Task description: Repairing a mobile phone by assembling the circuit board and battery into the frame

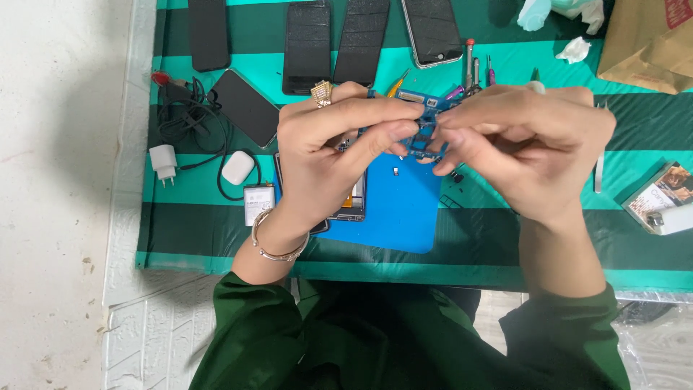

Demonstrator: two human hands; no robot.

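Note:
Both my hands hold a small blue circuit board (424, 124) above a blue work mat (404, 209). My left hand (332, 148), with a gold ring and a bracelet, pinches the board's left side between thumb and fingers. My right hand (523, 141) pinches its right side, fingertips meeting the left ones at the board's middle. An opened phone body (352, 202) lies on the mat under my left wrist, mostly hidden. A tiny loose part (395, 171) rests on the mat just below the board.
Several dark phones (307, 47) lie along the far edge of the green striped cloth (216, 238). A white charger and cable (164, 162), earbud case (237, 167) and small battery (258, 204) sit left. Screwdrivers (470, 66), tweezers (598, 172), a brown bag (650, 43) and a small box (668, 195) sit right.

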